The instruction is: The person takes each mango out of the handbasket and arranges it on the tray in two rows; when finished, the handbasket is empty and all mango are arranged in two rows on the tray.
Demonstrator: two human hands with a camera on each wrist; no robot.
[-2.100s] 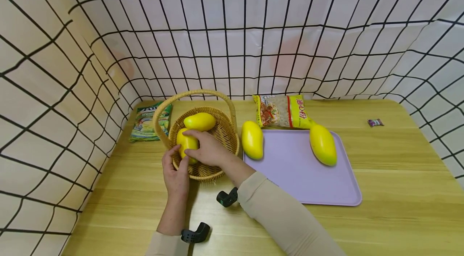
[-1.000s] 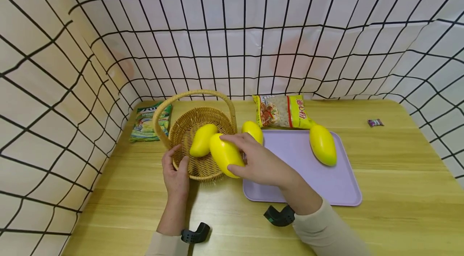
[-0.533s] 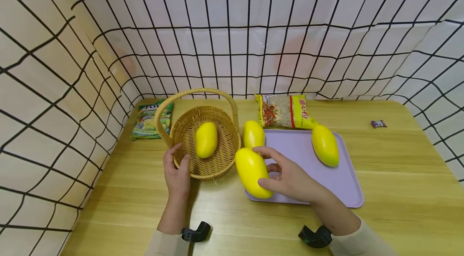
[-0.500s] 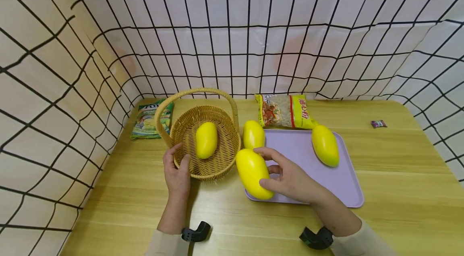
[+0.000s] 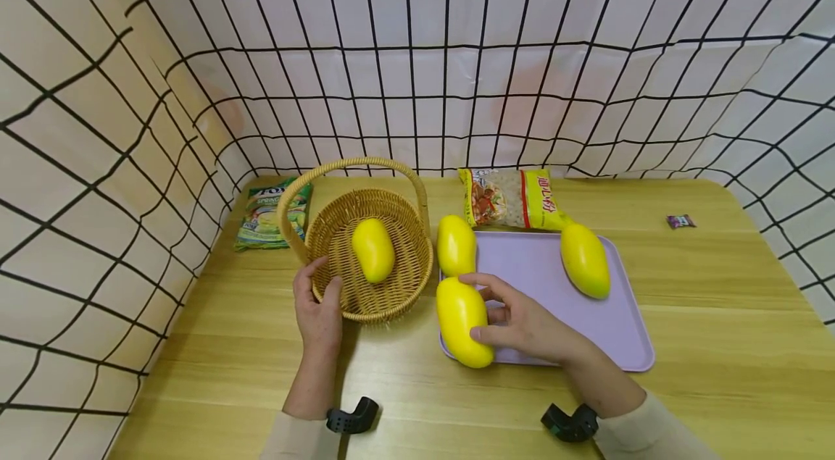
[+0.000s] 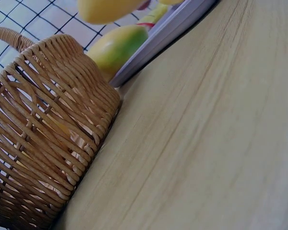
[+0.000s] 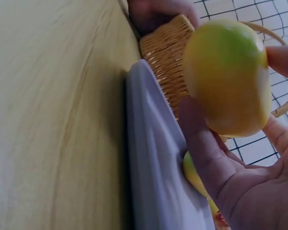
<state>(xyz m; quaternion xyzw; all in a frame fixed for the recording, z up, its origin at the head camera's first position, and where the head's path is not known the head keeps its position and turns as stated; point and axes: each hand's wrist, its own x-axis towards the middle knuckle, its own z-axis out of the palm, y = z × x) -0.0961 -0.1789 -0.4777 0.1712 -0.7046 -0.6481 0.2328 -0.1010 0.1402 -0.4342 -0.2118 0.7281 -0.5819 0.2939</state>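
My right hand (image 5: 528, 326) grips a yellow mango (image 5: 459, 319) between thumb and fingers, above the front left corner of the lilac tray (image 5: 535, 286). In the right wrist view the held mango (image 7: 228, 79) shows a green end. At the near left side of the round wicker basket (image 5: 412, 246), my left hand (image 5: 317, 315) holds the rim with thumb and fingers. One mango (image 5: 374, 250) lies inside the basket. Another mango (image 5: 457, 246) is at the tray's back left corner, and a further mango (image 5: 585, 261) lies at its right end.
Behind the tray lies a yellow food packet (image 5: 505, 199). A green packet (image 5: 270, 217) is left of the basket, whose tall handle (image 5: 355, 161) arches over it. A small purple wrapped sweet (image 5: 680, 222) sits far right. Gridded cloth (image 5: 430, 69) walls the table.
My right hand has lifted the mango out of the basket and carried it right, over the tray. The mango left in the basket has rolled to the middle. My left hand has stayed in place.
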